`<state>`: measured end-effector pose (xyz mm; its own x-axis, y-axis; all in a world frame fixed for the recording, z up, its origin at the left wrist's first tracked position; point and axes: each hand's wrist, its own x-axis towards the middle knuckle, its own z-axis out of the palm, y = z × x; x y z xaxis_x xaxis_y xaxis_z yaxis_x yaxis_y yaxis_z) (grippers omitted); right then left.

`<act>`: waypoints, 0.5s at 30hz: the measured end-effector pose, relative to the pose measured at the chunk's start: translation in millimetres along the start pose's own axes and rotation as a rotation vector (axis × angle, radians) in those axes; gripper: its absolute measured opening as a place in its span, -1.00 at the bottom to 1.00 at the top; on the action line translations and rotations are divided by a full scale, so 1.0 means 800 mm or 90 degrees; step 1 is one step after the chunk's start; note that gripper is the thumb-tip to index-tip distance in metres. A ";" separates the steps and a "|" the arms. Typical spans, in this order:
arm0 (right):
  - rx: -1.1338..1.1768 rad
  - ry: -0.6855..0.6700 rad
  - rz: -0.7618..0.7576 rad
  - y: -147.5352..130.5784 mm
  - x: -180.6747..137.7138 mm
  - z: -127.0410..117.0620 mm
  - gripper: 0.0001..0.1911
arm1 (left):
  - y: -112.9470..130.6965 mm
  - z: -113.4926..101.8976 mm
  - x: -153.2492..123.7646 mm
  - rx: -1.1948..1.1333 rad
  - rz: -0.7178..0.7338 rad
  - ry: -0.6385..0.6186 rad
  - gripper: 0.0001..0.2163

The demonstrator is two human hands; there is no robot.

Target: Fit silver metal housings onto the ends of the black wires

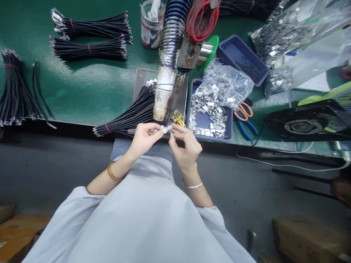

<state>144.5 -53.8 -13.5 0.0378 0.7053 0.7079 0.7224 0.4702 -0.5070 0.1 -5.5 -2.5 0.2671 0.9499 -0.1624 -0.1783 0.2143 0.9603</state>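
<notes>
My left hand (pixel 145 137) and my right hand (pixel 185 144) meet at the front edge of the green workbench (pixel 90 87), both pinched on a small silver metal clip (pixel 166 128) held between them. Just beyond the fingers lies a bundle of black wires (pixel 128 115) tied with a red band, fanned toward me on a metal plate. A blue tray (pixel 210 120) with several silver clips sits to the right of my right hand.
A ribbed fume hose with a taped nozzle (pixel 164 95) hangs over the plate. More black wire bundles (pixel 90 49) lie at the back left. Orange-handled scissors (pixel 244 111), a clear bag of clips (pixel 227 84), a second blue tray (pixel 241 58) and a black fan (pixel 304 126) stand at right.
</notes>
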 end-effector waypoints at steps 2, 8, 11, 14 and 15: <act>0.009 -0.005 -0.005 0.002 0.003 0.001 -0.80 | 0.002 0.002 0.001 0.008 0.007 0.016 -0.73; 0.025 -0.002 -0.003 0.003 0.009 0.002 -0.80 | 0.005 0.007 0.001 0.036 0.047 0.051 -0.77; 0.025 0.000 0.002 0.001 0.012 0.002 -0.79 | 0.006 0.008 -0.001 0.050 0.073 0.062 -0.82; 0.024 -0.005 -0.001 -0.001 0.013 0.000 -0.78 | 0.006 0.007 -0.002 0.055 0.078 0.067 -0.84; 0.023 -0.009 -0.009 0.000 0.013 0.000 -0.77 | 0.006 0.007 -0.002 0.058 0.072 0.064 -0.84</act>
<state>145.1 -46.6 -5.7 0.0185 0.7060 0.7080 0.6978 0.4980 -0.5148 4.1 -6.9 3.4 0.1532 0.9858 -0.0688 -0.1146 0.0869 0.9896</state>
